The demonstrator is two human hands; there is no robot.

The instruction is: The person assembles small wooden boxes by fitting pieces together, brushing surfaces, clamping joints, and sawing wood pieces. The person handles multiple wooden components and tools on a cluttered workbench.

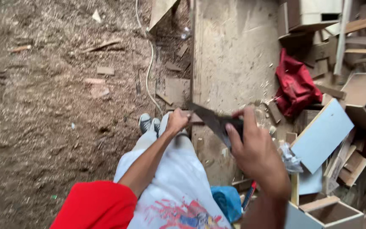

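Nearest the camera, the right hand (255,150) is closed around the dark handle end of a hand saw (214,121), thumb and fingers wrapped over it. The blade runs up and to the left from that grip, dark and tapering. Beyond it, the left hand (177,121) is clenched on the far end of the blade, just where it meets a small wooden offcut (193,118) at the edge of the plywood board (234,63); whether the fingers pinch the blade alone or the offcut as well cannot be told. The saw is thus held between both hands, above the board's near edge and just past the grey shoes (149,124).

This looks like the step of setting the saw to the wood, or checking the blade, with cutting not clearly under way. A next move would call for a steady left-hand hold clear of the teeth and a straight blade line.

Farther off lie a red cloth (295,87), a pale blue panel (323,135), a white cable (149,72) and a sawdust-covered floor (43,106).
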